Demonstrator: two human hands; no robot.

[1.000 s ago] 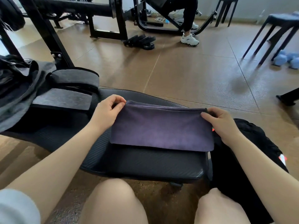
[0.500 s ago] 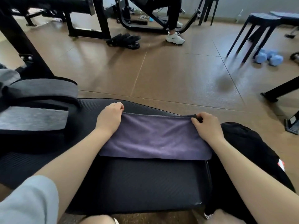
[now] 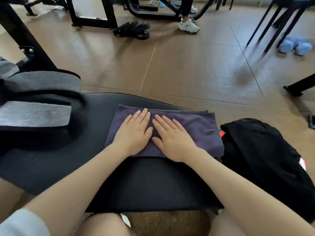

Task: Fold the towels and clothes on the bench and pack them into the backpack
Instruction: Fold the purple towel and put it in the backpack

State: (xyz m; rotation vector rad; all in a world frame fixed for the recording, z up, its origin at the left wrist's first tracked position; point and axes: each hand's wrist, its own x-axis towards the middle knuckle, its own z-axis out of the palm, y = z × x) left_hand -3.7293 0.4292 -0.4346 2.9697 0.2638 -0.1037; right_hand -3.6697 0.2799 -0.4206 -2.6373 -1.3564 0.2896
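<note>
A folded purple towel (image 3: pixel 201 130) lies flat on the black padded bench (image 3: pixel 95 160) in front of me. My left hand (image 3: pixel 134 132) and my right hand (image 3: pixel 172 137) lie side by side on the towel's middle, palms down, fingers straight, pressing it. A black backpack (image 3: pixel 260 150) sits at the bench's right end, touching the towel's right edge. Grey and black clothes (image 3: pixel 37 99) are piled on the bench's left part.
Black frames of gym machines (image 3: pixel 95 16) stand across the brown floor at the back, with dark sandals (image 3: pixel 134 29) and another person's white shoe (image 3: pixel 188 26). Dark stools (image 3: pixel 276 19) and blue dumbbells (image 3: pixel 293 46) are at the far right. My knees are below the bench.
Both hands let go of the towel's far corners and moved inward to its middle, now lying flat on it. The towel is folded narrower.
</note>
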